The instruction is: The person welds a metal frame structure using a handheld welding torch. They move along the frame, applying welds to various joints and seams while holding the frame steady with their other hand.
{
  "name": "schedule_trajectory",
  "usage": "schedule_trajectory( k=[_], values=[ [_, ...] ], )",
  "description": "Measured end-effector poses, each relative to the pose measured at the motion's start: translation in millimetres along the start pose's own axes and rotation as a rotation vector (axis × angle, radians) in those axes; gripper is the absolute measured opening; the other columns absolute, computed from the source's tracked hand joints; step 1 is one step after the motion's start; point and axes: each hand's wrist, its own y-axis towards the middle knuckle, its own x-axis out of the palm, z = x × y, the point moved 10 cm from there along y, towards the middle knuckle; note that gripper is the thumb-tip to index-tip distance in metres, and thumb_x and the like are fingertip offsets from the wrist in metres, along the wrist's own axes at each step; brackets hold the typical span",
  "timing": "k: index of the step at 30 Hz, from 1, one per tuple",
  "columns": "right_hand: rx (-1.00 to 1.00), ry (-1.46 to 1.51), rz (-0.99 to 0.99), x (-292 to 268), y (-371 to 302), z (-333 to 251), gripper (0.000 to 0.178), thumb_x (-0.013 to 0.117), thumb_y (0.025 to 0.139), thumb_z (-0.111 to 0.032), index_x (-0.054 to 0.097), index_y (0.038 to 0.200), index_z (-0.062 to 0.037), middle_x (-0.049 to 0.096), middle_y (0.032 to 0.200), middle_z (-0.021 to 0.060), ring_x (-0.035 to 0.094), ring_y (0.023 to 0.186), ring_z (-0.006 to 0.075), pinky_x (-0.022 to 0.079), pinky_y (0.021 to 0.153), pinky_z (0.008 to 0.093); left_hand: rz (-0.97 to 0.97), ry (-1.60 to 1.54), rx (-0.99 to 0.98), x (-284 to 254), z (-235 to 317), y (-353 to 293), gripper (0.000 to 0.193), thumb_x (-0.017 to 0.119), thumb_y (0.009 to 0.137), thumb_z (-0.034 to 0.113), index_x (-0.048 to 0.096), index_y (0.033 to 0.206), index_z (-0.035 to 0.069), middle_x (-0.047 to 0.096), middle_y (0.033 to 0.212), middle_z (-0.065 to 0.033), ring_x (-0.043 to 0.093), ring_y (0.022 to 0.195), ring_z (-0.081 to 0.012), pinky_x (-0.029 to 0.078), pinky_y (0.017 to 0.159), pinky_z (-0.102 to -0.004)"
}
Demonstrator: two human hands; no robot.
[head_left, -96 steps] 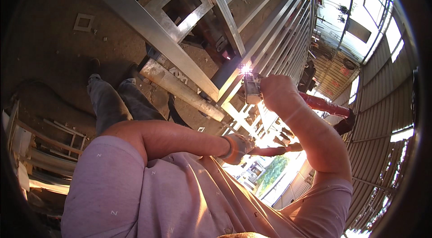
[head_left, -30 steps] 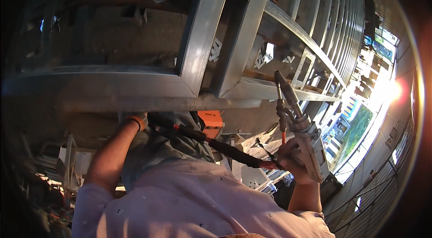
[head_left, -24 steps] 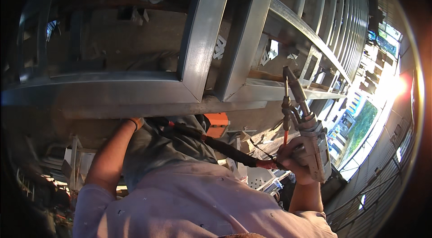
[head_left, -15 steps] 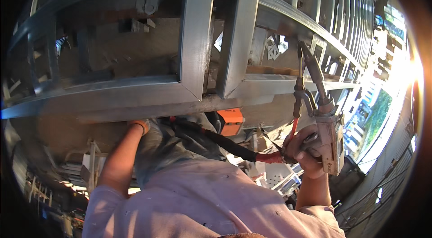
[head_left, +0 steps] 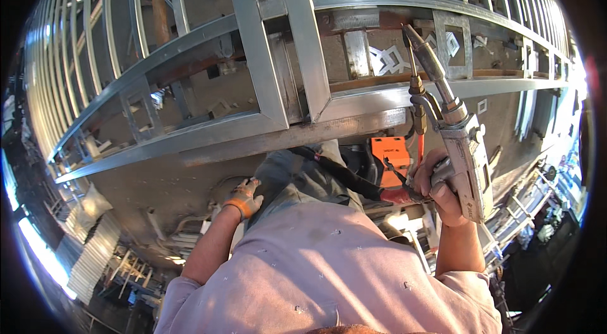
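My right hand [head_left: 438,190] is wrapped round the handle of a welding gun [head_left: 466,160], a pale, worn metal body with a long nozzle pointing up and away. A thin brass-fitted wire guide [head_left: 416,91] runs beside the nozzle. The nozzle tip stands over the right part of a silver square-tube metal frame [head_left: 208,138]; I cannot tell whether it touches. A black and red sleeved cable [head_left: 348,185] leads from the gun's handle across my legs. Beside my left thigh, my left hand [head_left: 245,199] wears a glove with an orange cuff, its fingers apart and nothing in it.
Beneath my legs' right side sits an orange and black case [head_left: 390,158]. Two upright tubes [head_left: 303,37] meet the frame's near rail, with long parallel bars on both sides. Cut metal plates [head_left: 387,61] lie under the frame. Scrap and racks [head_left: 512,214] crowd the right.
The whole view has shifted and turned, showing more of the frame's left side. My left hand, mostly hidden before, now shows fully beside my thigh. The welding gun stays in my right hand.
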Motion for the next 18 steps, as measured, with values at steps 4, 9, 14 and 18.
schedule_trajectory(
  k=[4, 9, 14, 18],
  values=[
    [-0.097, 0.099, 0.009, -14.6, -7.2, 9.9, 0.050, 0.076, 0.090, -0.043, 0.059, 0.107, -0.0003, 0.057, 0.076, 0.0016, 0.055, 0.071, 0.0141, 0.048, 0.070, 0.0294, 0.068, 0.052, -0.030, -40.0, -6.2, -39.1, 0.059, 0.066, 0.091, 0.038, 0.056, 0.143, 0.012, 0.053, 0.148, -0.0217, 0.049, 0.139, -0.0409, 0.040, 0.117, -0.0467],
    [-0.124, 0.133, 0.052, -30.0, -17.1, 26.1, 0.055, 0.076, 0.091, -0.048, 0.058, 0.112, -0.0006, 0.056, 0.077, 0.0011, 0.054, 0.073, 0.0132, 0.046, 0.071, 0.0289, 0.220, 0.161, 0.074, -90.0, 7.8, -80.9, 0.059, 0.068, 0.091, 0.037, 0.056, 0.143, 0.012, 0.054, 0.147, -0.0216, 0.053, 0.134, -0.0404, 0.044, 0.112, -0.0458],
    [-0.148, 0.211, 0.125, -29.8, -25.1, 31.9, 0.056, 0.075, 0.092, -0.045, 0.056, 0.119, 0.0000, 0.057, 0.080, 0.0025, 0.054, 0.076, 0.0131, 0.046, 0.076, 0.0304, 0.325, 0.115, 0.246, -138.7, 47.4, -110.4, 0.048, 0.068, 0.092, 0.033, 0.059, 0.136, 0.014, 0.058, 0.139, -0.0201, 0.057, 0.127, -0.0412, 0.047, 0.107, -0.0470],
    [-0.151, 0.192, 0.102, -7.3, -30.0, 23.2, 0.053, 0.074, 0.094, -0.043, 0.056, 0.120, -0.0001, 0.058, 0.085, 0.0027, 0.053, 0.076, 0.0130, 0.046, 0.074, 0.0299, 0.397, 0.141, 0.347, -174.2, 68.0, -125.9, 0.047, 0.072, 0.088, 0.019, 0.060, 0.132, 0.008, 0.066, 0.126, -0.0177, 0.061, 0.121, -0.0391, 0.050, 0.103, -0.0465]
  ],
)
